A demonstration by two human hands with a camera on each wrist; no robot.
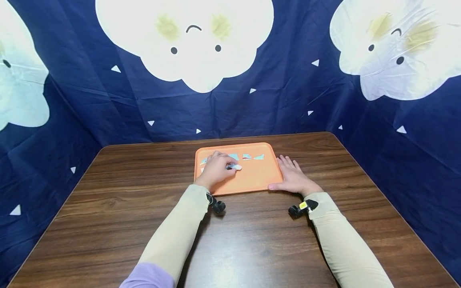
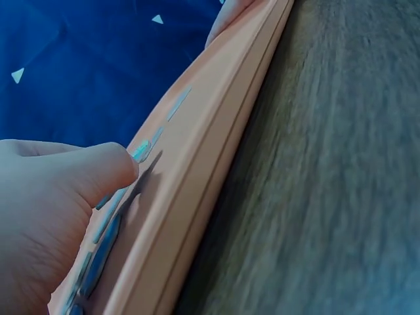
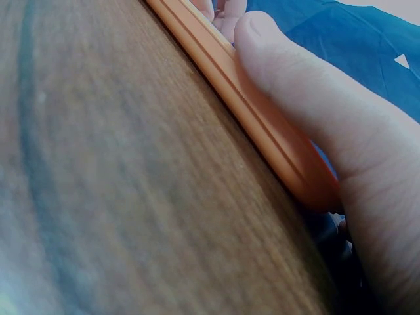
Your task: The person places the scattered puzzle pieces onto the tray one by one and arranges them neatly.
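Observation:
My left hand (image 1: 217, 169) is above the left half of an orange tray (image 1: 252, 178), pinching a small light-blue and white paper piece (image 1: 236, 167) between thumb and fingers. In the left wrist view, the tip of that piece (image 2: 142, 150) shows past the thumb. Torn-looking pieces lie in a row along the tray's far side, among them a blue one (image 1: 233, 156), one with a red mark (image 1: 246, 157) and a pointed one (image 1: 259, 157). My right hand (image 1: 292, 176) rests at the tray's right edge, fingers extended along the side, thumb (image 3: 269, 52) against the near rim.
The tray lies on a brown wood-grain table (image 1: 252, 240), toward its far edge. A dark blue cloth (image 1: 230, 108) with white cloud shapes hangs behind and at both sides. Part of the row on the left is hidden behind my left hand.

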